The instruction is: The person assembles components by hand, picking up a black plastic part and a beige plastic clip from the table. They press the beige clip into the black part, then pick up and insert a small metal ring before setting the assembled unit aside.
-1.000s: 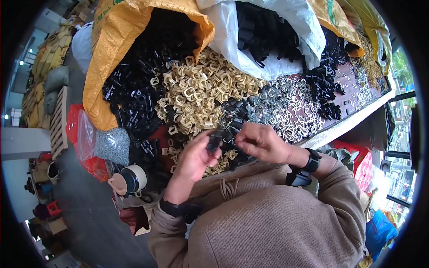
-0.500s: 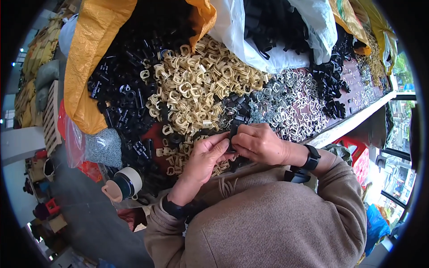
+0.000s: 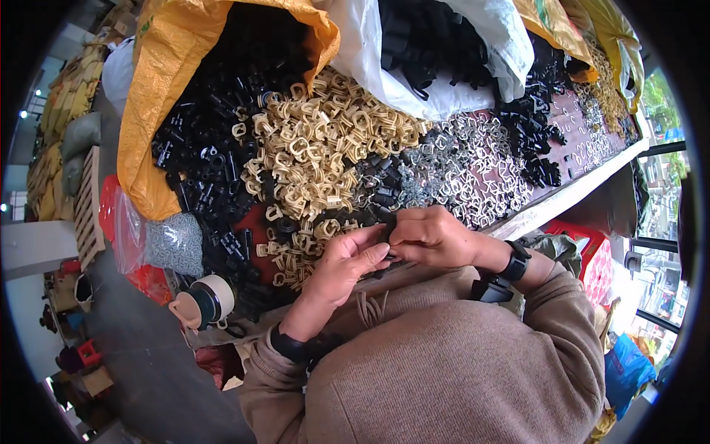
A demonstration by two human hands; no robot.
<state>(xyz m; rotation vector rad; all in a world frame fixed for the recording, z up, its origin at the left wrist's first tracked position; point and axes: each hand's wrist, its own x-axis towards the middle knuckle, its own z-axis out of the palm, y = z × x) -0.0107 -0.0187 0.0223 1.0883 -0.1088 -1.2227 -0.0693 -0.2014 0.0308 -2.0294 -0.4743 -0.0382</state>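
Above the table's near edge, my left hand and my right hand meet fingertip to fingertip. Between them is a small black plastic part, mostly covered by my fingers, so its full shape is hidden. The left thumb and fingers pinch it from one side; the curled right fingers grip it from the other. Just beyond my hands spreads a heap of cream plastic rings. Small silvery metal clips lie to the right of that heap, and black plastic fittings to its left.
An orange woven sack and a white sack spill black parts at the back. A cup with a pinkish lid stands at the table's left corner, near a clear bag of screws. A pale wooden edge borders the table's right front.
The black part shows less between my hands, and my right fingers have shifted over it. My left thumb now points further right. The whole view has swung slightly.
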